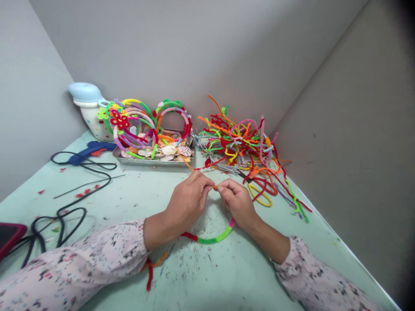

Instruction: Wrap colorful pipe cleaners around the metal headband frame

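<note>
My left hand [188, 201] and my right hand [239, 204] meet over the table, fingertips nearly touching. Both pinch a short orange piece of pipe cleaner [215, 187]. Below them curves a band wrapped in red, green and pink pipe cleaner [210, 240]; its ends run behind my hands, so I cannot tell how it joins the orange piece. Just beyond my left knuckles lies a thin red and orange strand [207, 165]. Loose red and orange pipe cleaner scraps [149, 276] rest by my left forearm.
A metal tray [152, 162] holds shells and several colourful wrapped hoops. To its right is a tangled pile of pipe cleaners [240, 142]. On the left are a blue glue gun [90, 151], black cord [60, 211], a white container with a blue lid [92, 116] and a red-edged device [13, 237].
</note>
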Action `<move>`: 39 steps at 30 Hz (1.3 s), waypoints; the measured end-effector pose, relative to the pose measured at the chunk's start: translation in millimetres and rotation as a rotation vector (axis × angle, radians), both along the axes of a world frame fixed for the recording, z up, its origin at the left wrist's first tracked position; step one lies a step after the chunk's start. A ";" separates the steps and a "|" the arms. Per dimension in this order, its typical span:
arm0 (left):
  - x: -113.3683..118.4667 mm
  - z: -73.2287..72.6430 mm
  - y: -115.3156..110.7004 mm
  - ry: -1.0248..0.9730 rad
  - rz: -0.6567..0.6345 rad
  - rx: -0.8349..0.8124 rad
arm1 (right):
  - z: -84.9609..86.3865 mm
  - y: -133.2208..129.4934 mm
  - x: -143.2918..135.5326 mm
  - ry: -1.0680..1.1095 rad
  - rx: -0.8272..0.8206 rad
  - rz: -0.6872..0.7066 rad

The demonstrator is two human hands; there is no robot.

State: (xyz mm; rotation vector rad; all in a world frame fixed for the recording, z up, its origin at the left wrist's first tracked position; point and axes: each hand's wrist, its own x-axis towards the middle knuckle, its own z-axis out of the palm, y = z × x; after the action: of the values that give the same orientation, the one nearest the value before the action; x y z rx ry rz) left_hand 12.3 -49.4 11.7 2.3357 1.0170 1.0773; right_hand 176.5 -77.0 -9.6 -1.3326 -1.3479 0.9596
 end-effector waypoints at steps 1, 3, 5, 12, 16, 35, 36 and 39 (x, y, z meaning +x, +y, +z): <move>0.0 0.5 -0.3 0.009 0.002 0.002 | -0.1 -0.3 0.0 0.000 0.006 0.001; 0.1 1.5 -1.0 0.035 0.006 0.008 | -0.1 -0.9 0.0 -0.003 0.018 0.002; 0.2 2.3 -1.9 0.061 0.012 0.016 | 0.1 -1.6 0.2 -0.004 0.028 0.003; 1.4 4.9 -4.8 0.007 0.009 0.008 | -0.6 -2.1 2.0 0.000 0.067 0.001; 2.0 5.7 -5.4 -0.016 0.015 0.012 | -0.8 -1.9 2.2 0.023 0.077 0.005; 2.9 15.0 -8.4 0.044 0.021 -0.071 | -0.5 -4.2 3.4 0.042 0.128 -0.001; 2.8 15.8 -8.1 0.044 0.024 -0.074 | -0.8 -3.9 3.5 0.051 0.129 -0.002; 2.1 17.9 -7.5 0.060 0.019 -0.075 | -1.5 -3.5 3.6 0.070 0.139 -0.006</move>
State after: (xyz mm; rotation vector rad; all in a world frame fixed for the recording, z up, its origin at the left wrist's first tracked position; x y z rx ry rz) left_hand 14.5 -57.0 29.6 2.3152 1.0844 0.9652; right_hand 180.1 -80.4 -11.2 -1.1880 -1.3316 0.8839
